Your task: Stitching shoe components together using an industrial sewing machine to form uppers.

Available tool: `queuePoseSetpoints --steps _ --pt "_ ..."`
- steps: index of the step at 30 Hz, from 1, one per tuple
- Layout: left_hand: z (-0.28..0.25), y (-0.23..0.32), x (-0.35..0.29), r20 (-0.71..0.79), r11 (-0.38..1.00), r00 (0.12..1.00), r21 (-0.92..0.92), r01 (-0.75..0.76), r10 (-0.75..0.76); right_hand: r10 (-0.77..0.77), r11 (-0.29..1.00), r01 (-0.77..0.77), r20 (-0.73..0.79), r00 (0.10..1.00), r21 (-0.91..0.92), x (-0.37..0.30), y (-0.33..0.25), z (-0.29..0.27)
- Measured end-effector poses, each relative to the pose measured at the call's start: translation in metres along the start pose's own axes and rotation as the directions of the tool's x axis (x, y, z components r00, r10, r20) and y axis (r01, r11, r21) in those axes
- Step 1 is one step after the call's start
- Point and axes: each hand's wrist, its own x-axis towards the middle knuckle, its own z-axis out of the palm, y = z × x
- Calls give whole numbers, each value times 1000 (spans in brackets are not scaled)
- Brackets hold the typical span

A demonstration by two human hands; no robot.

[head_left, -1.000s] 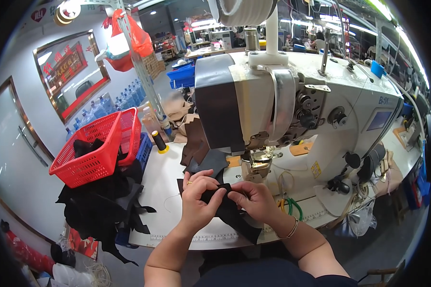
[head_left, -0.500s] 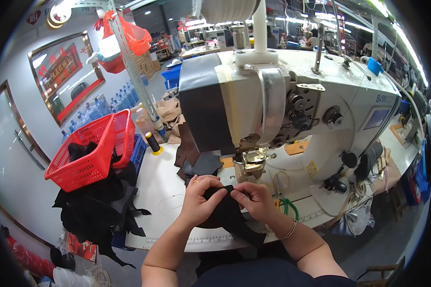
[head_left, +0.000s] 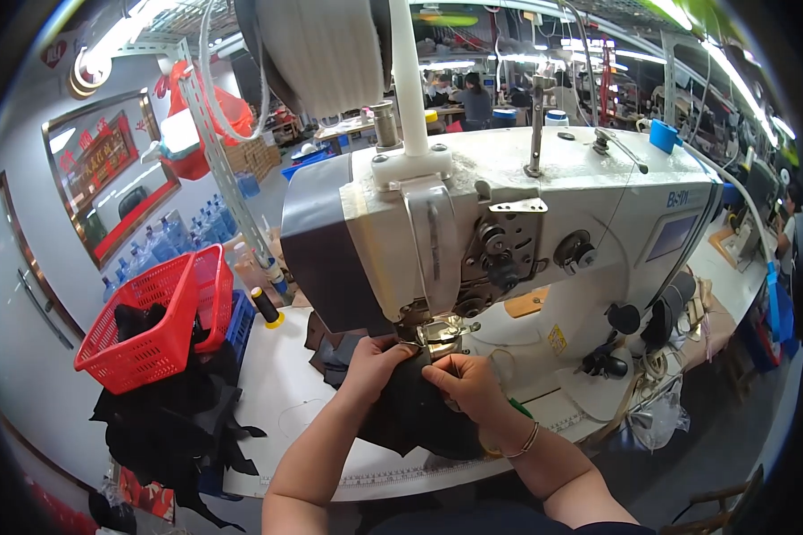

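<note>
A dark piece of material [head_left: 426, 412], fabric or leather, hangs between my hands over the table's front part. My left hand [head_left: 376, 364] pinches its upper left edge, close beside the needle area [head_left: 442, 337] of a white sewing machine [head_left: 517, 241]. Just to the right, my right hand [head_left: 466, 385] grips the material's upper right edge between thumb and fingers. The top of the piece reaches the presser foot; whether it lies under the foot is hidden by my fingers. Behind my left hand lie dark cut pieces [head_left: 330, 349].
A black thread cone [head_left: 266, 308] stands on the white table [head_left: 285, 379] at left. Beyond the table edge, a red basket [head_left: 143, 334] sits above a heap of black scraps [head_left: 165, 428]. Green-handled scissors [head_left: 519, 408] lie beside my right wrist. A clear plastic bag [head_left: 656, 419] hangs at right.
Both hands have moved forward with the dark material, from the table's front up to the machine's needle area. The view has shifted, so the machine sits lower and further left.
</note>
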Motion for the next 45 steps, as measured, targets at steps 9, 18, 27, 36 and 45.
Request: queuePoseSetpoints --steps 9,18,27,36,45 --pt "-6 -7 10 -42 999 999 48 -20 22 -37 999 39 -78 996 26 5 9 3" --pt "-6 -6 10 -37 998 999 50 -33 35 -77 997 76 -77 994 -27 3 7 5" --pt "-2 -3 0 12 993 995 70 -99 99 -116 989 105 -108 987 -101 -10 15 3" --pt "5 -81 -66 -401 932 849 42 -359 345 -97 854 202 233 967 -479 -37 12 -30" --pt "32 -108 -120 -107 956 984 -273 107 -141 -10 828 177 302 953 -532 -42 6 -33"
